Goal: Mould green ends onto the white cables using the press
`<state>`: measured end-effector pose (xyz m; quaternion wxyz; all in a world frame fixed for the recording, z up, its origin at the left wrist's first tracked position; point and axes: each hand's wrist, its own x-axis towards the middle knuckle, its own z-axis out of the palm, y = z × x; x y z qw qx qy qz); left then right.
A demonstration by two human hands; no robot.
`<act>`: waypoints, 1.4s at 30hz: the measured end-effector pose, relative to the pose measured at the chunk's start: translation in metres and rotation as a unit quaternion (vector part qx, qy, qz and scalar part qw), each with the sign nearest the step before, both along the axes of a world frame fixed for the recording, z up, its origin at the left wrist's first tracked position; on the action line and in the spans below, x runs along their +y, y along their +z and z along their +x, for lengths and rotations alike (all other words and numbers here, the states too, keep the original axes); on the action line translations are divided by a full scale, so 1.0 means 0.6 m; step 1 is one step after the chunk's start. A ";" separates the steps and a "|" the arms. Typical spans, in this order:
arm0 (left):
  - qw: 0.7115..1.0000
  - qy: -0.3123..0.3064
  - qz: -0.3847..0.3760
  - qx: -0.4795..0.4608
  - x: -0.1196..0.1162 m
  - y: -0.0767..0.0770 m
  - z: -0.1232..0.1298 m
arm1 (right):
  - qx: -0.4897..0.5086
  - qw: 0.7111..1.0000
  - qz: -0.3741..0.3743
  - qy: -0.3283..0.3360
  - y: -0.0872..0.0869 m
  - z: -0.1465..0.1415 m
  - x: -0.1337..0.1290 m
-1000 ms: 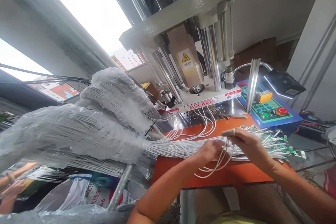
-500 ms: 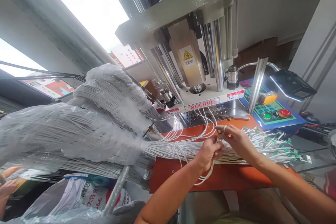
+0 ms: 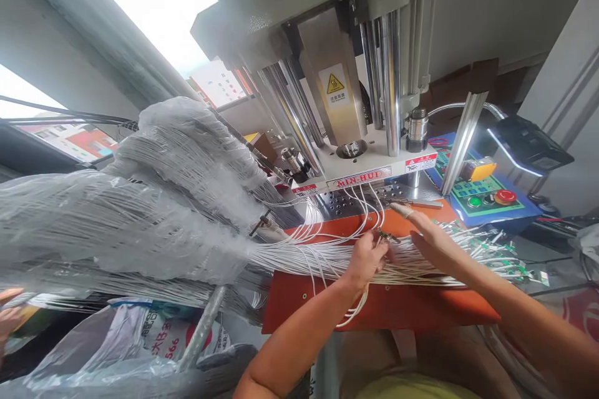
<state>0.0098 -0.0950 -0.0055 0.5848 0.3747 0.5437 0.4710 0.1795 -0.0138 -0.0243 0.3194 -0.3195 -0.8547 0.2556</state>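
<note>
My left hand [image 3: 365, 260] is shut on a few white wires, with a small metal terminal [image 3: 387, 236] showing just past its fingertips. My right hand [image 3: 433, 243] lies flat and open just above the loose white wires [image 3: 355, 262], a short way right of my left hand, with a taped fingertip. These wires run across an orange work board [image 3: 374, 305]. To the left they go into a large bundle wrapped in clear plastic [image 3: 116, 224]. To the right their ends carry small green circuit boards [image 3: 496, 255].
A press machine [image 3: 355, 162] with steel columns and a yellow warning label stands beyond the board. A blue control panel [image 3: 482, 199] with a red button lies to its right. A plastic sack [image 3: 140, 340] and a metal pipe [image 3: 201, 330] sit at lower left, where another person's hand [image 3: 7, 318] shows.
My right hand has opened and drawn away from my left hand. My left hand now holds the wires with the terminal showing above its fingers. The view has tilted slightly.
</note>
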 end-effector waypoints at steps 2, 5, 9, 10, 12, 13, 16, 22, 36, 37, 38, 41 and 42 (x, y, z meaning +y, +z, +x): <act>0.999 -0.002 0.022 0.035 0.002 0.004 -0.008 | -0.070 0.994 0.054 -0.068 -0.003 0.019 0.050; 0.992 0.004 0.073 0.105 0.011 0.014 -0.020 | -0.200 0.967 0.108 -0.118 -0.015 0.033 0.124; 0.984 0.005 0.115 0.135 0.034 0.023 -0.027 | -0.317 0.945 0.075 -0.034 -0.020 0.014 0.179; 0.984 0.006 0.118 0.137 0.040 0.024 -0.027 | -0.326 0.943 0.065 -0.022 -0.017 0.006 0.183; 0.983 0.017 0.121 0.137 0.048 0.024 -0.025 | -0.329 0.943 0.053 -0.017 -0.005 -0.005 0.184; 0.984 0.025 0.119 0.133 0.051 0.025 -0.024 | -0.330 0.943 0.046 -0.017 0.005 -0.007 0.182; 0.990 0.042 0.095 0.090 0.052 0.028 -0.021 | -0.336 0.942 -0.002 -0.013 0.041 -0.001 0.165; 0.998 0.020 0.052 0.025 0.046 0.033 -0.012 | -0.261 0.902 -0.340 -0.051 0.080 0.037 0.093; 0.963 -0.059 0.127 0.230 0.030 0.011 0.039 | -0.015 0.908 -0.419 0.003 0.034 0.063 0.000; 0.956 -0.071 0.135 0.250 0.030 0.006 0.041 | -0.016 0.909 -0.415 0.004 0.036 0.064 -0.001; 0.948 -0.079 0.146 0.270 0.030 0.001 0.042 | -0.018 0.912 -0.410 0.006 0.038 0.065 -0.002; 0.924 -0.090 0.187 0.322 0.032 -0.007 0.045 | -0.019 0.922 -0.385 0.014 0.042 0.070 -0.004; 0.916 -0.093 0.201 0.334 0.033 -0.008 0.045 | -0.018 0.928 -0.371 0.015 0.042 0.071 -0.004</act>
